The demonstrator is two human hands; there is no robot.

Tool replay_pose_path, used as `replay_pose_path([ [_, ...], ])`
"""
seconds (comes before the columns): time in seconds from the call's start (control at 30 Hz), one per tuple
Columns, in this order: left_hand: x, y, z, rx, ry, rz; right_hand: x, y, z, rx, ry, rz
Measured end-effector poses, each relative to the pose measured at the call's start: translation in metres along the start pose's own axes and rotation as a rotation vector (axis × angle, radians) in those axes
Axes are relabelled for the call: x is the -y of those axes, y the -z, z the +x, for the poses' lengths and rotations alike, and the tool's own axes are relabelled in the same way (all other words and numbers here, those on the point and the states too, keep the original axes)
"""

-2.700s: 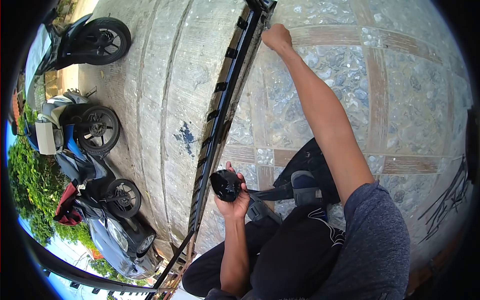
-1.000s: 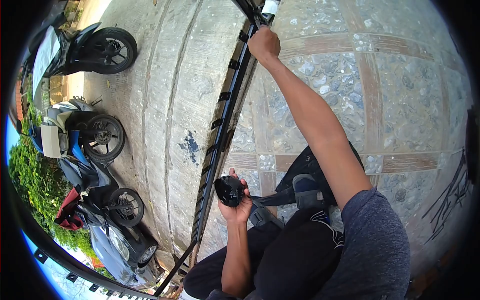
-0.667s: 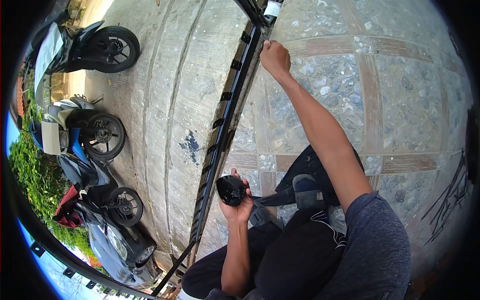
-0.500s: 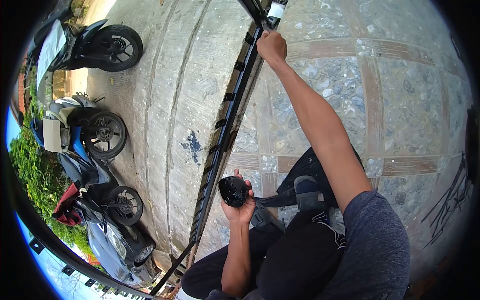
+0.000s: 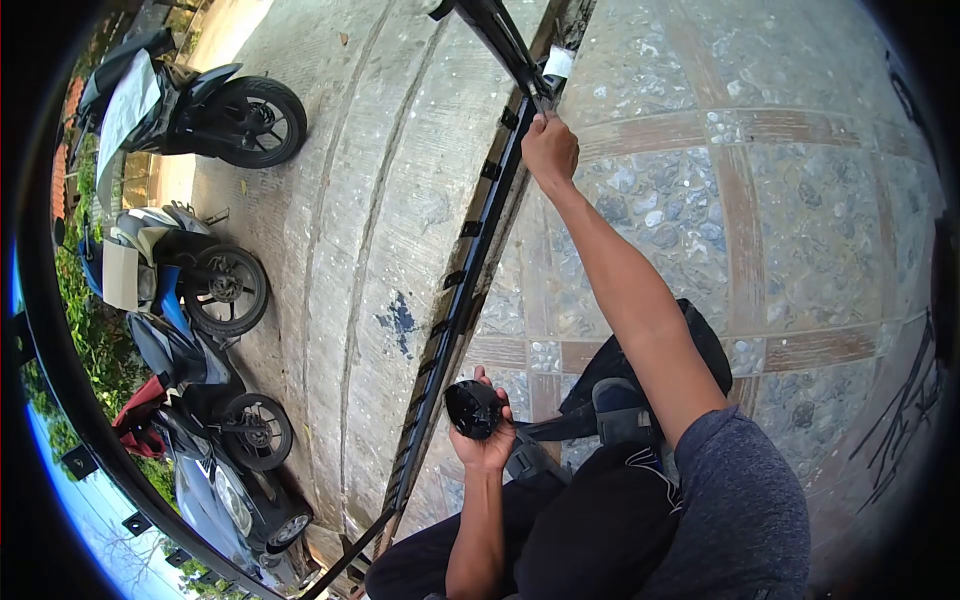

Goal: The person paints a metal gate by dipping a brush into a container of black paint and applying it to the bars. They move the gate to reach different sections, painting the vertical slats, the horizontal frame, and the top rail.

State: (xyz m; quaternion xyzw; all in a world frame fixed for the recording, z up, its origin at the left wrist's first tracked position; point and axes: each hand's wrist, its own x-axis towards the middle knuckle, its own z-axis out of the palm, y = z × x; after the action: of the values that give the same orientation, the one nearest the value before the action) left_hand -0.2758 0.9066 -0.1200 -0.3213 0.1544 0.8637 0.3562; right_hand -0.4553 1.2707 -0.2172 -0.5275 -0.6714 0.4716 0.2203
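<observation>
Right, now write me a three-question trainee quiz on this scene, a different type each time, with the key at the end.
1. Multiple choice: what does the left hand hold?
A) a hammer
B) a dark container
C) a coil of rope

2. True or false: the right hand is also touching the container.

3. Fill in the blank: the metal rail between the pale concrete and the stone-patterned floor is ______ in colour.

Key: 1. B; 2. False; 3. black
</observation>
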Motion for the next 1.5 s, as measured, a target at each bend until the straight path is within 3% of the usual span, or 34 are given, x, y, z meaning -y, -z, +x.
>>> replay_pose_path([
  [0.2, 0.003, 0.0, -0.004, -0.006, 0.009, 0.026, 0.022, 0.005, 0.014, 0.023, -0.08, 0.06],
  [0.33, 0.003, -0.004, -0.007, 0.015, 0.009, 0.046, 0.063, 0.025, 0.011, 0.016, -0.013, 0.138],
  [0.43, 0.003, -0.004, -0.008, 0.018, 0.008, 0.058, 0.079, 0.034, 0.0, -0.1, 0.101, 0.242],
  [0.53, 0.005, 0.0, -0.009, 0.013, 0.013, 0.058, 0.096, 0.047, -0.014, -0.046, 0.176, 0.276],
  [0.8, 0.013, -0.002, -0.011, 0.035, 0.036, 0.053, 0.082, 0.064, -0.034, -0.181, 0.363, 0.406],
  [1.0, 0.013, -0.003, -0.014, 0.041, 0.035, 0.059, 0.101, 0.073, -0.017, -0.044, 0.387, 0.415],
  [1.23, 0.016, 0.002, -0.016, 0.05, 0.045, 0.063, 0.078, 0.063, -0.017, 0.053, 0.332, 0.29],
  [1.5, 0.023, -0.009, -0.019, 0.048, 0.021, 0.052, 0.087, 0.044, -0.001, -0.047, 0.456, 0.452],
])
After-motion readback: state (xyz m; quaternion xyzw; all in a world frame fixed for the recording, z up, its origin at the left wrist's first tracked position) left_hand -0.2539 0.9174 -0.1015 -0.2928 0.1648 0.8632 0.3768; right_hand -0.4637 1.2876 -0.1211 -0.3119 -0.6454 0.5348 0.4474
